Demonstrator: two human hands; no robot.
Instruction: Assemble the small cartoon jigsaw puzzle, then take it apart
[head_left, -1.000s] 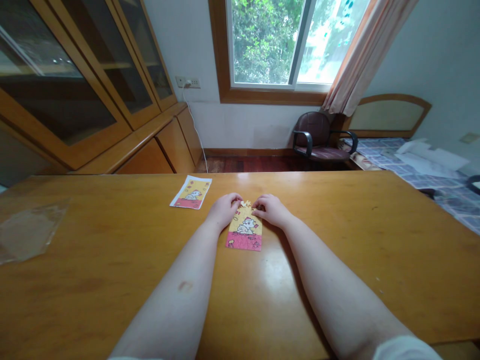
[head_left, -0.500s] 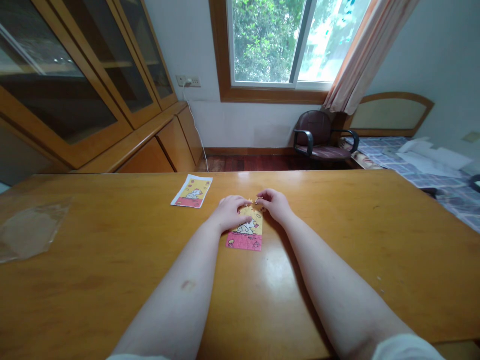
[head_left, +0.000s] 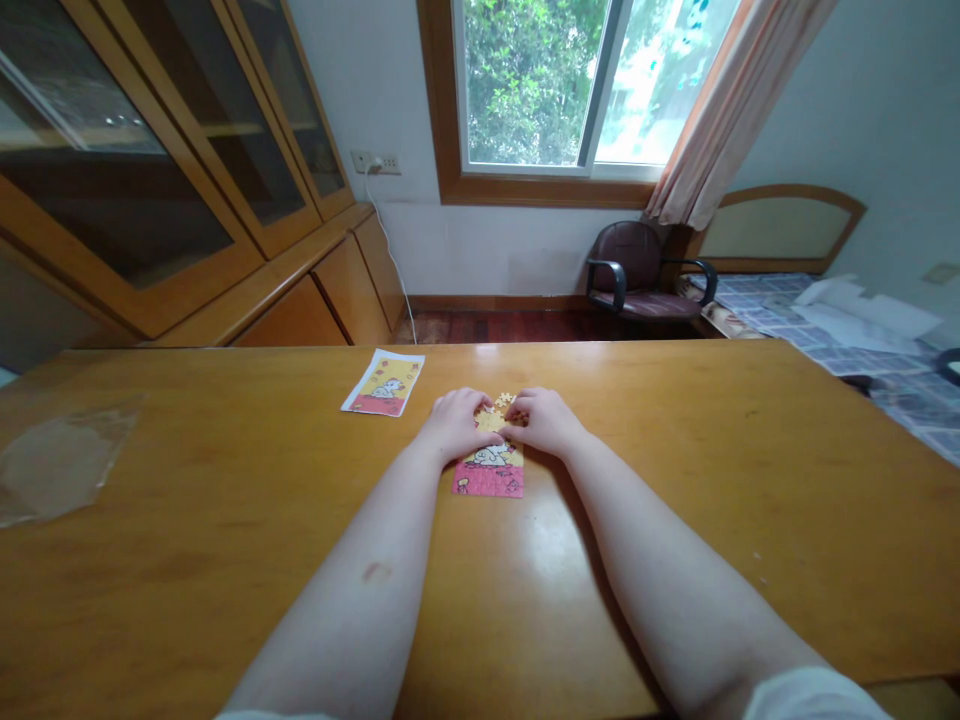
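A partly joined jigsaw puzzle (head_left: pixel 487 480) lies flat on the table, pink along its near edge and yellow above, with a white cartoon animal in the middle. My left hand (head_left: pixel 456 425) rests over its left side, thumb on the picture and fingers curled around the upper left edge. Opposite it, my right hand (head_left: pixel 546 420) is bent over the upper right edge, thumb and fingertips touching the puzzle. Whether a single piece is between the right fingers is hidden. A few loose puzzle pieces (head_left: pixel 505 400) lie just beyond the far edge, between both hands.
A printed picture card (head_left: pixel 385 384) with the same design lies farther back to the left. At far left is a clear plastic bag (head_left: pixel 64 460) on the wooden table (head_left: pixel 247 520). Beyond the table stand a cabinet (head_left: pixel 300 270), an armchair (head_left: pixel 634 265) and a bed (head_left: pixel 840 330).
My right hand has come nearer and slightly left, from pinching by the loose pieces to the puzzle's upper right edge. The left hand has barely moved. More loose pieces now show at the far edge.
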